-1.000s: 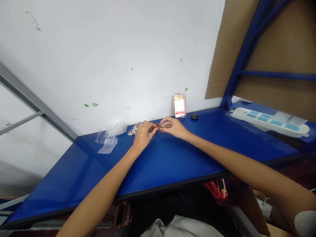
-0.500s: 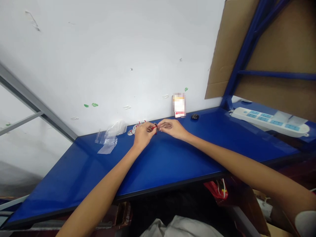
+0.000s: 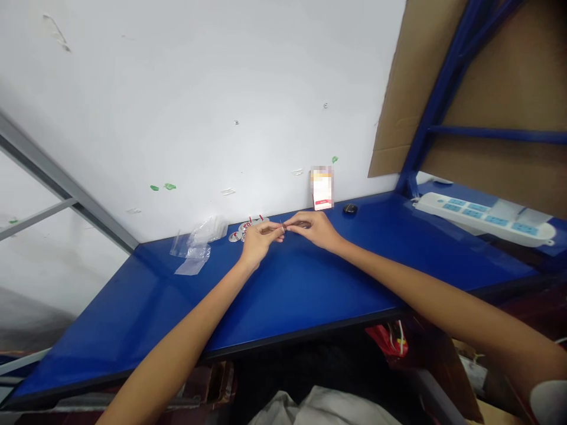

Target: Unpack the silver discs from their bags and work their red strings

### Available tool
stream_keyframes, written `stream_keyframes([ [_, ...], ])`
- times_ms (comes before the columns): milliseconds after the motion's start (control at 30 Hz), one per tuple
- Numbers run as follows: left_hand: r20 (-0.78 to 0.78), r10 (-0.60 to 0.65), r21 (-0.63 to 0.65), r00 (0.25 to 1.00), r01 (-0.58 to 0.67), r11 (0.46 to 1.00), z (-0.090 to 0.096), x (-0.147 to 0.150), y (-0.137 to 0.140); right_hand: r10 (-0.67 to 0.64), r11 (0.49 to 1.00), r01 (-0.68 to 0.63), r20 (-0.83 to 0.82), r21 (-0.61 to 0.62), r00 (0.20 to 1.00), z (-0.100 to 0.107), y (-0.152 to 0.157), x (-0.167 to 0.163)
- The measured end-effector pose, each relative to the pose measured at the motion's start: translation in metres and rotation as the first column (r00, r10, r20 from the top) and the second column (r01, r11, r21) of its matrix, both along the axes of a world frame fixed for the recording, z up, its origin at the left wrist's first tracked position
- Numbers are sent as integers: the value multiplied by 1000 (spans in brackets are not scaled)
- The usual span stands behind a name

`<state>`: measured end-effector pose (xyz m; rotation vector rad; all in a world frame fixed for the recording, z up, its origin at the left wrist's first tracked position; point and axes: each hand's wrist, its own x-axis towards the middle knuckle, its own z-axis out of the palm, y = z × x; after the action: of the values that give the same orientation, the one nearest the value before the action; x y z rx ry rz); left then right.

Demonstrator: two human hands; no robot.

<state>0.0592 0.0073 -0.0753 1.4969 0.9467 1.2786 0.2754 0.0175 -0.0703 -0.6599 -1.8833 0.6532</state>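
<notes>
Both hands meet above the blue table (image 3: pixel 283 295), near its back edge. Between their fingertips is a small thin dark piece (image 3: pixel 283 226), seen nearly edge-on; its kind cannot be made out. My left hand (image 3: pixel 259 241) pinches it from the left, thumb against fingers. From the right, my right hand (image 3: pixel 319 230) pinches the same piece with thumb and forefinger, the other fingers curled. Just behind my left hand lie several flat grey round pieces (image 3: pixel 247 226) with red markings and red strips, partly hidden by that hand.
Clear plastic bags (image 3: pixel 199 245) lie left of the hands. A small card or box (image 3: pixel 322 195), partly blurred, leans on the white wall (image 3: pixel 266 88). Near it sits a black rounded object (image 3: pixel 349 209). A white power strip (image 3: pixel 482 218) is at the right, by a blue frame (image 3: pixel 436 100).
The held piece has turned from showing a dark rim with red to a thin edge. My left hand's fingers have straightened somewhat; my right hand has shifted slightly.
</notes>
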Motion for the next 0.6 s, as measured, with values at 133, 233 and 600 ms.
stream_keyframes([
  [133,87,-44,-121,995,54,991,-1,-3,-1,-68,983,50,98,175,993,4,-4,0],
  [233,98,-101,-158,990,116,981,0,-4,0,-156,959,106,175,263,972,7,-5,2],
  [600,-394,116,348,912,31,937,10,-5,-3,-205,956,106,365,274,908,20,-6,15],
])
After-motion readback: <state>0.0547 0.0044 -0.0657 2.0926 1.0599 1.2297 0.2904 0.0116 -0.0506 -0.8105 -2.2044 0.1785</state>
